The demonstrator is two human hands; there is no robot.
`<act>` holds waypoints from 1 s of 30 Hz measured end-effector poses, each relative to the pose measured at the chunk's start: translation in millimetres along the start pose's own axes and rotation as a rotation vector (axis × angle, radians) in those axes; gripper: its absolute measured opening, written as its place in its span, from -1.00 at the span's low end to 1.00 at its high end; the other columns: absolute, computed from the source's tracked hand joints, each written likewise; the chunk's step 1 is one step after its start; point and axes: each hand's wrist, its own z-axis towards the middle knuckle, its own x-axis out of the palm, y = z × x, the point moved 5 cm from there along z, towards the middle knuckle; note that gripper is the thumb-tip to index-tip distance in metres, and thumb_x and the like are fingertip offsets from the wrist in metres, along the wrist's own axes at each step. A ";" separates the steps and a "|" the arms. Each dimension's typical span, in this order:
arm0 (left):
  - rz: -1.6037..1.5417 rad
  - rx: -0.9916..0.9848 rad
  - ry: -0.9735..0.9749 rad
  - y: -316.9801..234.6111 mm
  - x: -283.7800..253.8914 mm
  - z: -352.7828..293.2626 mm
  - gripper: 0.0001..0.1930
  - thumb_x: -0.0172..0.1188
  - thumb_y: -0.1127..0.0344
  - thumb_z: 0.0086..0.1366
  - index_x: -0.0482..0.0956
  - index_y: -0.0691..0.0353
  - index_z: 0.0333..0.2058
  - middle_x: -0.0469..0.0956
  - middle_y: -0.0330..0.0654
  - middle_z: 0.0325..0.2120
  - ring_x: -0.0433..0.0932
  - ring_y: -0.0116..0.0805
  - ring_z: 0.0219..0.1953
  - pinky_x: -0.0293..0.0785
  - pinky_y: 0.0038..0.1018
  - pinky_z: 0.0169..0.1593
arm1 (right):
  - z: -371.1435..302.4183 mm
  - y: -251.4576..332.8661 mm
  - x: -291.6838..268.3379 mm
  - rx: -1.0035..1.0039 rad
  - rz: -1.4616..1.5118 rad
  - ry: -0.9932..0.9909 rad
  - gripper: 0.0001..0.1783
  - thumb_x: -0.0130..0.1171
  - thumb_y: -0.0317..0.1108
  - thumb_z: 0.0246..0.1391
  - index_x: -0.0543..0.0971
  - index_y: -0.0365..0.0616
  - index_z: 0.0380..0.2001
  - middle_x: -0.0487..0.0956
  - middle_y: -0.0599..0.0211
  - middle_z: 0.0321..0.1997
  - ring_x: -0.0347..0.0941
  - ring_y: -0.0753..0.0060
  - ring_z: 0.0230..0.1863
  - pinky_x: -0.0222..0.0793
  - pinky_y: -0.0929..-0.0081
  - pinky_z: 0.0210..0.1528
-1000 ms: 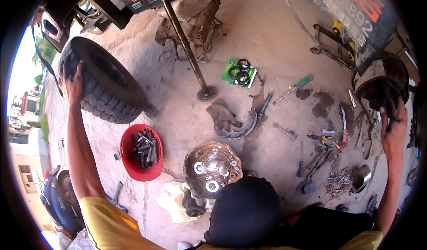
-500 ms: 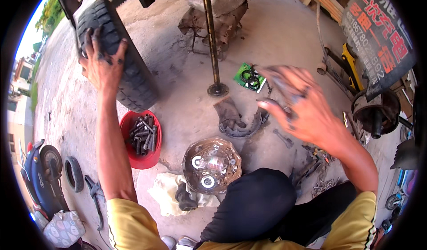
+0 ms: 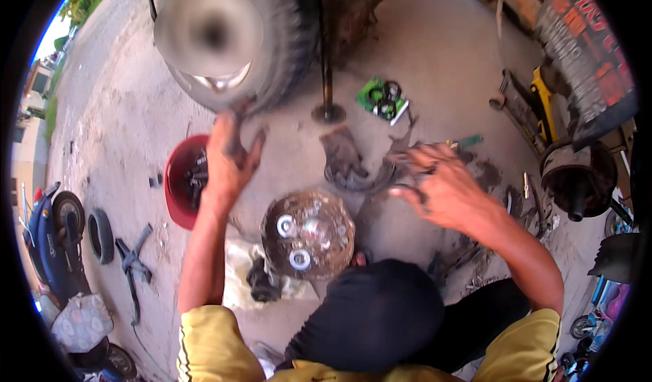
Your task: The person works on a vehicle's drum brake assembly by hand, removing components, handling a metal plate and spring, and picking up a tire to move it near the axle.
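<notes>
My left hand [image 3: 234, 152] holds nothing, its fingers apart just below the big tyred wheel [image 3: 288, 56]; whether a fingertip touches the rubber I cannot tell. The wheel shows its pale rim face, and its tread is smeared by motion. My right hand [image 3: 445, 185], fingers spread and darkened with grease, hovers over the floor at the right. Beside its fingertips lies a curved brake shoe [image 3: 380, 182] with a dirty work glove [image 3: 345, 152]. Under my left wrist stands a red bowl [image 3: 178, 212] of dark sockets, partly hidden by my forearm.
An upright metal rod [image 3: 326, 76] with a round foot stands beyond the glove. A green packet [image 3: 373, 97] with black rings lies right of it. Near my knee sits a round pan [image 3: 272, 249] of washers and small parts. Tools and a black bucket [image 3: 577, 178] line the right.
The wheel has swung from tread-on to showing its rim face, further right. My left hand has left the tread and come down and right. My right hand has dropped slightly nearer me.
</notes>
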 end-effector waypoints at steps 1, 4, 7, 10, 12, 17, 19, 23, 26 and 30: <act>0.080 -0.107 0.097 2.8 15.2 -45.2 -0.42 0.35 0.30 0.20 0.40 0.32 0.17 0.50 0.13 0.08 0.49 0.11 0.13 0.42 -0.19 0.19 | -23.9 -16.7 9.4 0.084 -0.006 0.082 -0.44 0.13 -0.10 0.26 0.46 -0.26 0.18 0.55 0.04 0.07 0.43 0.08 0.13 0.21 0.15 0.25; -0.011 -0.563 0.228 39.5 37.0 -192.0 -0.35 0.36 0.19 0.21 0.35 0.31 0.21 0.49 0.21 0.09 0.49 0.18 0.13 0.44 -0.16 0.16 | -84.9 -43.6 21.8 0.251 0.047 0.216 -0.44 0.16 -0.11 0.23 0.46 -0.22 0.19 0.55 0.00 0.07 0.42 0.02 0.14 0.21 0.13 0.27; -0.093 -0.851 0.514 47.7 49.0 -271.5 -0.38 0.31 0.19 0.25 0.35 0.39 0.18 0.54 0.30 -0.01 0.53 0.27 0.05 0.50 -0.11 0.04 | -137.1 -60.9 31.9 0.402 0.103 0.274 -0.45 0.19 -0.13 0.21 0.46 -0.17 0.20 0.55 -0.03 0.06 0.42 -0.04 0.13 0.24 0.09 0.26; -0.095 -0.859 0.580 79.9 68.0 -319.2 -0.45 0.24 0.24 0.27 0.36 0.44 0.14 0.57 0.34 -0.14 0.55 0.30 -0.03 0.51 -0.08 -0.04 | -152.2 -68.6 34.2 0.484 0.128 0.234 -0.45 0.20 -0.15 0.20 0.46 -0.15 0.20 0.55 -0.05 0.03 0.43 -0.10 0.10 0.27 0.08 0.24; -0.009 -0.877 0.590 83.6 65.9 -321.8 -0.50 0.20 0.27 0.28 0.38 0.46 0.11 0.59 0.35 -0.21 0.56 0.30 -0.04 0.50 -0.06 -0.07 | -146.5 -71.6 37.7 0.494 0.205 0.213 -0.46 0.20 -0.16 0.20 0.46 -0.15 0.19 0.56 -0.05 0.02 0.44 -0.13 0.08 0.29 0.09 0.22; 0.020 -0.758 0.450 93.8 46.5 -348.6 -0.59 0.18 0.30 0.27 0.48 0.39 0.05 0.62 0.22 -0.14 0.56 0.24 -0.03 0.51 -0.11 -0.05 | -151.1 -82.3 31.3 0.483 0.163 0.121 -0.45 0.23 -0.19 0.16 0.47 -0.08 0.20 0.56 0.01 0.07 0.40 -0.14 0.15 0.28 0.13 0.27; 0.101 -0.893 0.466 130.0 14.1 -398.7 -0.60 0.19 0.31 0.26 0.48 0.37 0.05 0.63 0.20 -0.15 0.57 0.24 -0.03 0.51 -0.12 -0.04 | -157.5 -84.9 29.2 0.512 0.197 0.107 -0.45 0.24 -0.20 0.16 0.46 -0.06 0.22 0.56 0.03 0.09 0.39 -0.14 0.18 0.27 0.14 0.29; 0.183 -1.100 0.372 156.7 -78.3 -466.8 -0.56 0.26 0.27 0.24 0.48 0.35 0.05 0.64 0.19 -0.18 0.60 0.19 -0.06 0.53 -0.13 -0.06 | -164.6 -89.7 28.6 0.573 0.233 0.173 -0.44 0.24 -0.20 0.17 0.45 -0.06 0.23 0.55 0.03 0.12 0.38 -0.15 0.20 0.29 0.12 0.28; 0.692 -1.314 0.424 137.0 -133.4 -467.5 -0.56 0.31 0.29 0.23 0.47 0.33 0.04 0.64 0.14 -0.23 0.62 0.16 -0.14 0.53 -0.08 -0.06 | -169.9 -92.9 33.4 0.587 0.244 0.196 -0.42 0.24 -0.18 0.17 0.45 -0.06 0.24 0.55 0.00 0.13 0.39 -0.15 0.19 0.31 0.10 0.26; 0.693 -0.866 0.201 51.8 -140.3 -324.4 -0.52 0.27 0.37 0.19 0.44 0.30 0.10 0.56 0.10 -0.06 0.51 0.14 0.03 0.46 -0.13 0.05 | -159.7 -99.6 42.4 0.538 0.271 0.162 -0.41 0.22 -0.13 0.19 0.44 -0.05 0.25 0.54 -0.06 0.12 0.41 -0.17 0.16 0.32 0.08 0.25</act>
